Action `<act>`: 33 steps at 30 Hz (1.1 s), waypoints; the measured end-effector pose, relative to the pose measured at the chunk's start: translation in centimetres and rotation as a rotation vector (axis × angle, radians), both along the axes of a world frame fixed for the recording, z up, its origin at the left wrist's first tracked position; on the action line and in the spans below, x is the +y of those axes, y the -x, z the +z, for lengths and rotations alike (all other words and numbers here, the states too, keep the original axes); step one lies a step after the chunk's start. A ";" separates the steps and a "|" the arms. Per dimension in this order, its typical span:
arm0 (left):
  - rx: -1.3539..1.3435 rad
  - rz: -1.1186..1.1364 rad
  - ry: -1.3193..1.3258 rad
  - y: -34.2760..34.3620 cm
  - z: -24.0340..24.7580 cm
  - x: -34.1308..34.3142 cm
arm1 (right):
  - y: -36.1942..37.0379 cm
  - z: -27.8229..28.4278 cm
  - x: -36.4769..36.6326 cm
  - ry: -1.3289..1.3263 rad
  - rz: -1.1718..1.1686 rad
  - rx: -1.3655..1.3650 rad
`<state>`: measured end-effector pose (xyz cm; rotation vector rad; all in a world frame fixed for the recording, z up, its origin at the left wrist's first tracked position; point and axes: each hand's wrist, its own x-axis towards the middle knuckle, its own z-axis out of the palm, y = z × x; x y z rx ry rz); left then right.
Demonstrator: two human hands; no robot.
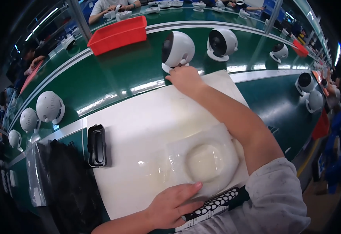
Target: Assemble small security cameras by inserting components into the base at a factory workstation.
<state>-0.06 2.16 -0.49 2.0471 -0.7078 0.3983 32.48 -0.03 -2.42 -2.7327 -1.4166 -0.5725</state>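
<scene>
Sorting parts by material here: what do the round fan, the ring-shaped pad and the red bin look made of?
Fan: hard plastic, looks like; smooth white shell with soft highlights.
Pad: probably soft foam or silicone; milky, translucent, dull sheen.
Bin: likely rigid plastic; thin, evenly red, matte walls.

Fingers of right hand (184,78) partly hidden behind base of white round fan (177,50). Left hand (174,206) covering near edge of translucent foam tray (205,160). Black perforated strip (213,204) half tucked under sleeve. Far workers cut off at top edge, blurred.
</scene>
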 end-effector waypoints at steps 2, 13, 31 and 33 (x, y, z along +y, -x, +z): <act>0.025 0.001 -0.016 0.1 -0.3 0.5 | 0.8 1.4 -1.0 -0.081 -0.004 0.192; 0.071 -0.018 -0.051 0.3 -1.2 0.8 | -12.5 -1.3 -11.8 -0.346 -0.566 0.162; 0.106 -0.059 -0.014 0.5 0.2 0.0 | 17.5 10.0 -19.1 -1.236 0.244 1.346; 0.056 -0.049 0.049 0.6 -0.1 -0.5 | 19.4 9.5 -18.8 -1.077 0.101 1.370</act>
